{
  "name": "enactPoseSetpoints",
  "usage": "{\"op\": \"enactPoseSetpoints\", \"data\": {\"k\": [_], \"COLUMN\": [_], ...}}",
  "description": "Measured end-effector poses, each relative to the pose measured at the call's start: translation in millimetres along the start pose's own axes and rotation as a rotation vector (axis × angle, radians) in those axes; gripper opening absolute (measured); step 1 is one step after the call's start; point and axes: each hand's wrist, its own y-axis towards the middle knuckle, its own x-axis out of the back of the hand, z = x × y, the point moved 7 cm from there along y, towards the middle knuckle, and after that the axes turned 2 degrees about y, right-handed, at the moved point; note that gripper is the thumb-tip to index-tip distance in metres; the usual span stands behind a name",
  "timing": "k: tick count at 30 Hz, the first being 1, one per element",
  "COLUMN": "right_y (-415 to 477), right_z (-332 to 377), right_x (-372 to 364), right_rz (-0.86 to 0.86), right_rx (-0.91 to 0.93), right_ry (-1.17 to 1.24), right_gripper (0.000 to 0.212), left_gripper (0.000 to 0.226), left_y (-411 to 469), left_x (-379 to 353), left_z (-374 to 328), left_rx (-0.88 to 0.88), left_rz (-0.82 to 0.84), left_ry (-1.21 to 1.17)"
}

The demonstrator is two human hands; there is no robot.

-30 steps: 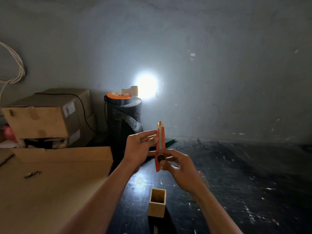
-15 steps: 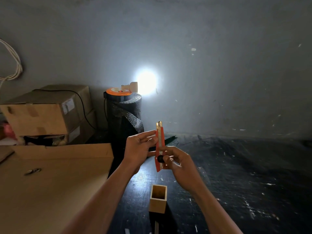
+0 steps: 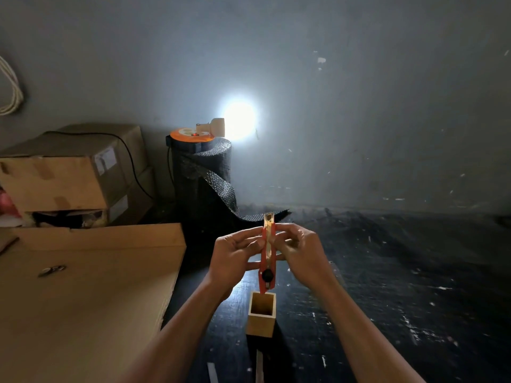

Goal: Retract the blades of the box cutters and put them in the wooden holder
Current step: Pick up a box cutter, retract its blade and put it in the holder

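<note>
**Item: orange box cutter, held upright over holder**

I log the box cutter (image 3: 267, 254) vertical between both hands, butt end just above the open mouth of the wooden holder (image 3: 261, 316), which stands on the dark table (image 3: 387, 272) near me. Left hand (image 3: 235, 257) pinches its left side; right hand (image 3: 300, 252) pinches the upper right. Gripped from both sides, I judge, to steady it for lowering. Black slider sits low; blade appears retracted, though the tip is unclear. Cardboard sheet (image 3: 83, 286) lies left.
</note>
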Motion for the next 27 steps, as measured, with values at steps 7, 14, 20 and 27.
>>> {"op": "enactPoseSetpoints", "data": {"k": [7, 14, 20, 27], "right_y": [7.7, 14.7, 20.8, 13.7], "right_z": [-44.9, -108.7, -160.4, -219.7], "right_x": [-8.9, -25.8, -37.2, -49.3], "right_rz": [0.027, 0.033, 0.071, 0.129], "right_rx": [-0.097, -0.170, -0.267, -0.381], "right_ry": [-0.005, -0.101, -0.221, -0.322], "right_gripper": [0.009, 0.022, 0.013, 0.008], "left_gripper": [0.021, 0.043, 0.089, 0.113], "left_y": [12.1, 9.1, 8.4, 16.6], "left_x": [27.1, 40.4, 31.1, 15.1], "left_z": [64.6, 157.1, 208.5, 249.5], "left_rx": [0.172, 0.289, 0.370, 0.413], "left_rz": [-0.138, -0.074, 0.059, 0.155], "left_ry": [0.012, 0.481, 0.706, 0.724]}}
